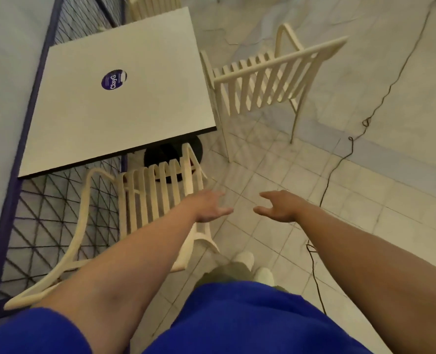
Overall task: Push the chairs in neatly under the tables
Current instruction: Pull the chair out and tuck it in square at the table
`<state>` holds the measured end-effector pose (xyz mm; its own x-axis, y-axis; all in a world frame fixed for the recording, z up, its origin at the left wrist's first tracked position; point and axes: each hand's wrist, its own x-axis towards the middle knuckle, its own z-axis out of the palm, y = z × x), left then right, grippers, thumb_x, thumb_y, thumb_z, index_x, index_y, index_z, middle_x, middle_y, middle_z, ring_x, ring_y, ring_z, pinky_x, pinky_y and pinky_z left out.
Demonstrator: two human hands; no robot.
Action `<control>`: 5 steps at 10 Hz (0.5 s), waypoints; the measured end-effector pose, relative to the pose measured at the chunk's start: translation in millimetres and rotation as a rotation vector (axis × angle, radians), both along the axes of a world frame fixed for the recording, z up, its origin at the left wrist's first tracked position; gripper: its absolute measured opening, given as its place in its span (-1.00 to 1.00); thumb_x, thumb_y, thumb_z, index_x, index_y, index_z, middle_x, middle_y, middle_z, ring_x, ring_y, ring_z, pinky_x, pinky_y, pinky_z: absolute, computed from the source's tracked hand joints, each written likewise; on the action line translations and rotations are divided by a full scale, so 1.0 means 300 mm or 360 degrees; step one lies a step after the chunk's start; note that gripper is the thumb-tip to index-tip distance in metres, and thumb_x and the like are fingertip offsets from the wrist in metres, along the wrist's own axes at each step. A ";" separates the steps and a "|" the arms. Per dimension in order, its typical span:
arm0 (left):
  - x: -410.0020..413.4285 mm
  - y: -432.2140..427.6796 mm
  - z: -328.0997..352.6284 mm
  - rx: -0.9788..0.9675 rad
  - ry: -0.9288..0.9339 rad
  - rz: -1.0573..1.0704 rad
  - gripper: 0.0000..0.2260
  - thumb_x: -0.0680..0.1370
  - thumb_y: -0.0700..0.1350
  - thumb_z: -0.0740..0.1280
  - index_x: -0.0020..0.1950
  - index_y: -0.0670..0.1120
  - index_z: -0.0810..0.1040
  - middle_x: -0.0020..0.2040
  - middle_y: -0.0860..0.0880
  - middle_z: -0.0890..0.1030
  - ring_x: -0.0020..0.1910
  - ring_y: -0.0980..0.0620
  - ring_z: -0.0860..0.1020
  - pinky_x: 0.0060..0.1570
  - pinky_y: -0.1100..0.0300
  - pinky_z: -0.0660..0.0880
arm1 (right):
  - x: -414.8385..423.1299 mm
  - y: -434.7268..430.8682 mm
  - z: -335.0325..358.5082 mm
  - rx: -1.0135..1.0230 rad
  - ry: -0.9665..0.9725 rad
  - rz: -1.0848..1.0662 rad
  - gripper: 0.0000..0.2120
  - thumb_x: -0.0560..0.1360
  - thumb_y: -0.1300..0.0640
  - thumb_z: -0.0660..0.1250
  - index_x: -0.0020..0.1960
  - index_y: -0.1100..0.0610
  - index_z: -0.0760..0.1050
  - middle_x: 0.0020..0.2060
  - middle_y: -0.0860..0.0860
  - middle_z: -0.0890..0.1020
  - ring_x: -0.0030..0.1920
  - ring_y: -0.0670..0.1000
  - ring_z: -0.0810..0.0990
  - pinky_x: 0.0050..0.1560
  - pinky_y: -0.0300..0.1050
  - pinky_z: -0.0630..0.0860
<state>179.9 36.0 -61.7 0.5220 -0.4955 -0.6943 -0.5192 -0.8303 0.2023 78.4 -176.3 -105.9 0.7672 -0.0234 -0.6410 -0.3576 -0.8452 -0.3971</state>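
Two cream slatted chairs are seen around a white square table (125, 98) in the upper left of the frame, and neither seems to be pushed in fully, so most of the task is judged to be left. The near chair (158, 200), in the lower middle left, is turned at an angle, with only its front part near the table edge and the dark round table base (173, 152). The far chair (265, 80), in the upper right, is placed just beside the right side of the table, its back tilted outward and its legs well out on the tiled floor (301, 200). A third chair (153, 6) is partly visible at the top edge; its position cannot be judged. The left hand (209, 205) and the right hand (275, 206) are held out in the middle of the frame, both with loosely spread fingers, and nothing is gripped by either. A thin dark cable (339, 162) is lying on the floor at the right.
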 end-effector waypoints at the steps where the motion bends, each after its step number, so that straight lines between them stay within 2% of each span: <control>1: 0.051 -0.157 -0.013 -0.0020 0.0004 -0.0098 -0.29 0.57 0.35 0.20 0.62 0.04 0.18 0.60 -0.04 0.25 0.55 -0.10 0.24 0.45 -0.08 0.22 | 0.008 -0.134 0.006 -0.0036 -0.0014 -0.0083 -0.23 0.53 -0.37 0.16 0.58 0.04 0.17 0.54 0.02 0.28 0.52 0.09 0.25 0.49 0.07 0.22; 3: 0.228 -0.447 -0.045 -0.0092 0.0016 -0.0249 -0.27 0.57 0.36 0.19 0.62 0.01 0.16 0.61 -0.05 0.24 0.56 -0.09 0.24 0.49 -0.04 0.22 | 0.124 -0.398 -0.005 -0.0104 -0.0034 -0.0181 -0.23 0.53 -0.37 0.16 0.58 0.05 0.16 0.54 0.03 0.28 0.52 0.11 0.25 0.48 0.07 0.22; 5: 0.476 -0.674 -0.054 -0.0156 -0.0023 -0.0246 -0.29 0.57 0.35 0.20 0.62 -0.01 0.20 0.59 -0.06 0.27 0.55 -0.09 0.25 0.46 -0.01 0.22 | 0.363 -0.617 0.003 -0.0141 -0.0028 -0.0232 -0.22 0.52 -0.37 0.18 0.58 0.04 0.16 0.54 0.03 0.29 0.52 0.11 0.24 0.48 0.06 0.22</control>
